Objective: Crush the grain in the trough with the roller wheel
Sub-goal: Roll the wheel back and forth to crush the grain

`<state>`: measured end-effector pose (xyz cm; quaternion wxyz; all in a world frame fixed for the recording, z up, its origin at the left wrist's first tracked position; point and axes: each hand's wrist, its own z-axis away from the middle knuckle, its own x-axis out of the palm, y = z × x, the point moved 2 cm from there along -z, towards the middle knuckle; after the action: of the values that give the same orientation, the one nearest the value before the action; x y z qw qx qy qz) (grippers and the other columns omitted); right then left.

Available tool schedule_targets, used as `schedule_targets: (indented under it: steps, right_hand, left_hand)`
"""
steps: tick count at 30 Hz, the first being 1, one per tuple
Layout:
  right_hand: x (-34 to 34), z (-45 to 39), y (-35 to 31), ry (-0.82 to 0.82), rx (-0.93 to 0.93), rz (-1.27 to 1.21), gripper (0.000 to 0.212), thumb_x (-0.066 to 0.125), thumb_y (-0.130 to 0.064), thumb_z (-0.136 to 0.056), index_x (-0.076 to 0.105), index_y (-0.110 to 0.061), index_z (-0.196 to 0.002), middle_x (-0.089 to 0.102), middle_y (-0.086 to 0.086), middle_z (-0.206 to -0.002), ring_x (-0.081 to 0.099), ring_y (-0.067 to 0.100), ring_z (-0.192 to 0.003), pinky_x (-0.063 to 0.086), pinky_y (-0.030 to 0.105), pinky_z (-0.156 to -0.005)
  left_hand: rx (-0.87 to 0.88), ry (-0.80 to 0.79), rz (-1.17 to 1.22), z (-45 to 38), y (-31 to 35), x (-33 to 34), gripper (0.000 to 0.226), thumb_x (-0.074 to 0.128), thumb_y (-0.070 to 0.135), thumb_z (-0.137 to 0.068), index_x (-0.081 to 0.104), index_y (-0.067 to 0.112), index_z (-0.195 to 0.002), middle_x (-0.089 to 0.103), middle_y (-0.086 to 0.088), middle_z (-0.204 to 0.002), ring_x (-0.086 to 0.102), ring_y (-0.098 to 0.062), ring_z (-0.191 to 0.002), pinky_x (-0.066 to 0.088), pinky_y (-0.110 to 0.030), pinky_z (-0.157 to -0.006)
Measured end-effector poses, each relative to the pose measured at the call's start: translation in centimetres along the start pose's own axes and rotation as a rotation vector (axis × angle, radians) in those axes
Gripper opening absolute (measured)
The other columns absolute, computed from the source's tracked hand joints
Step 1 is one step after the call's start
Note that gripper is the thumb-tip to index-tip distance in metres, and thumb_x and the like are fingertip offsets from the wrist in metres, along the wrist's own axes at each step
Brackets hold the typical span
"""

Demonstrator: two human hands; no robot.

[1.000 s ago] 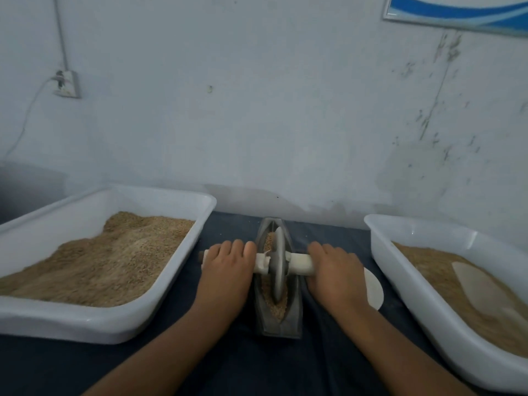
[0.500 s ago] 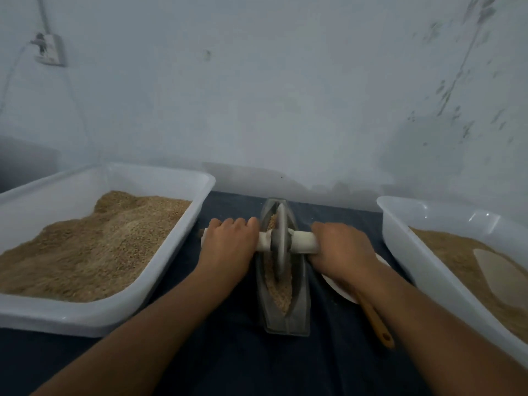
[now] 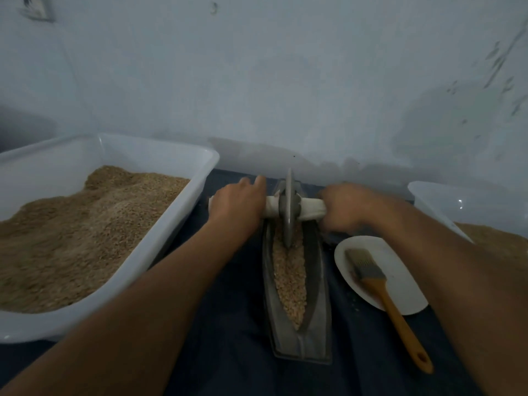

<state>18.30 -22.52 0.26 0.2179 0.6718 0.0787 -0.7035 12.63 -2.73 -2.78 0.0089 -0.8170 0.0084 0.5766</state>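
White tub (image 3: 160, 212) left, heaped grain. Second tub (image 3: 468, 207) right, mostly cropped. Brush (image 3: 380, 287) on plate (image 3: 400, 264). Wall fitting (image 3: 35, 8), possibly socket.

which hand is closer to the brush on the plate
The right hand: it grips the roller axle just beyond the white plate's far edge, above the brush. The left hand grips the axle across the trough, farther away.

Head-worn camera looks forward and down, close over the trough (image 3: 297, 284).
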Motion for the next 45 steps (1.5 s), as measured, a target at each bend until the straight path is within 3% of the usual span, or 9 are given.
schedule_targets:
  steps: [4, 6, 13, 19, 24, 30, 37, 41, 45]
  right_hand:
    - [0.3, 1.0, 0.0, -0.044, 0.023, -0.058, 0.018, 0.076, -0.029, -0.062, 0.066, -0.022, -0.075, 0.066, -0.004, -0.064, 0.063, 0.014, -0.06, 0.051, 0.026, -0.055]
    - [0.8, 2.1, -0.1, -0.023, 0.038, -0.091, 0.016, 0.073, -0.033, -0.065, 0.063, -0.027, -0.076, 0.066, -0.004, -0.071, 0.063, 0.014, -0.063, 0.047, 0.025, -0.054]
    - [3.6, 7.3, -1.6, 0.46, 0.079, -0.023, 0.019, 0.065, -0.042, -0.079, 0.048, -0.036, -0.087, 0.048, -0.011, -0.07, 0.047, 0.017, -0.061, 0.027, 0.029, -0.05]
    - [4.7, 11.5, -3.7, 0.764, 0.094, 0.024, 0.031, 0.079, -0.02, -0.07, 0.05, -0.021, -0.078, 0.055, -0.004, -0.062, 0.048, 0.021, -0.046, 0.004, 0.024, -0.047]
    - [5.0, 13.2, -4.2, 0.81, 0.094, 0.0, 0.031, 0.08, -0.019, -0.074, 0.051, -0.02, -0.082, 0.056, -0.002, -0.067, 0.051, 0.02, -0.053, 0.027, 0.03, -0.047]
    - [4.6, 13.4, -4.4, 0.885, 0.061, 0.029, 0.032, 0.08, -0.018, -0.07, 0.05, -0.019, -0.08, 0.052, -0.002, -0.065, 0.047, 0.021, -0.053, 0.022, 0.031, -0.053]
    - [4.7, 10.5, -3.2, 0.71, 0.125, 0.038, 0.034, 0.073, -0.035, -0.074, 0.04, -0.028, -0.079, 0.049, -0.009, -0.065, 0.039, 0.017, -0.052, 0.013, 0.025, -0.047]
    - [3.9, 7.8, -1.9, 0.492, 0.13, -0.019, 0.022, 0.065, -0.043, -0.08, 0.047, -0.033, -0.086, 0.056, -0.01, -0.075, 0.048, 0.019, -0.064, 0.034, 0.031, -0.055]
    - [2.7, 5.2, -1.0, 0.267, 0.081, -0.045, 0.02, 0.065, -0.046, -0.074, 0.047, -0.039, -0.08, 0.048, -0.014, -0.073, 0.05, 0.016, -0.067, 0.034, 0.029, -0.055]
  left_hand:
    - [-0.018, 0.001, -0.076, 0.5, 0.4, -0.2, 0.03, 0.068, 0.02, -0.088, 0.051, 0.017, -0.113, 0.064, -0.006, -0.103, 0.063, -0.027, -0.091, 0.037, -0.036, -0.062]
    - [-0.016, 0.021, -0.116, 1.2, 0.7, -0.6, 0.024, 0.066, 0.02, -0.089, 0.055, 0.019, -0.11, 0.065, -0.004, -0.1, 0.063, -0.026, -0.089, 0.036, -0.035, -0.061]
    - [0.081, 0.184, -0.069, 6.2, 1.6, -1.5, 0.033, 0.068, 0.016, -0.083, 0.039, 0.022, -0.096, 0.061, 0.0, -0.101, 0.059, -0.023, -0.093, 0.034, -0.035, -0.076]
    - [0.142, 0.286, -0.057, 10.0, 1.8, -1.8, 0.026, 0.058, 0.017, -0.085, 0.04, 0.021, -0.104, 0.052, -0.001, -0.104, 0.05, -0.022, -0.096, 0.038, -0.035, -0.091]
    - [0.207, 0.329, -0.091, 11.6, 2.2, -2.2, 0.029, 0.059, 0.018, -0.083, 0.04, 0.019, -0.105, 0.047, -0.004, -0.103, 0.046, -0.023, -0.093, 0.037, -0.037, -0.092]
    - [0.186, 0.355, -0.073, 12.8, 1.8, -1.6, 0.039, 0.066, 0.021, -0.079, 0.047, 0.015, -0.113, 0.05, -0.007, -0.102, 0.048, -0.025, -0.092, 0.041, -0.041, -0.092]
    - [0.171, 0.363, -0.056, 10.2, 1.4, -0.9, 0.027, 0.063, 0.018, -0.079, 0.046, 0.019, -0.099, 0.054, -0.004, -0.095, 0.051, -0.024, -0.086, 0.043, -0.038, -0.083]
    - [0.124, 0.311, -0.069, 7.7, 1.4, -0.8, 0.025, 0.066, 0.018, -0.08, 0.044, 0.021, -0.091, 0.06, -0.002, -0.091, 0.058, -0.024, -0.084, 0.038, -0.036, -0.075]
    - [0.055, 0.248, -0.133, 5.3, 1.4, -0.4, 0.03, 0.064, 0.017, -0.086, 0.034, 0.023, -0.085, 0.062, 0.0, -0.09, 0.06, -0.024, -0.083, 0.028, -0.034, -0.071]
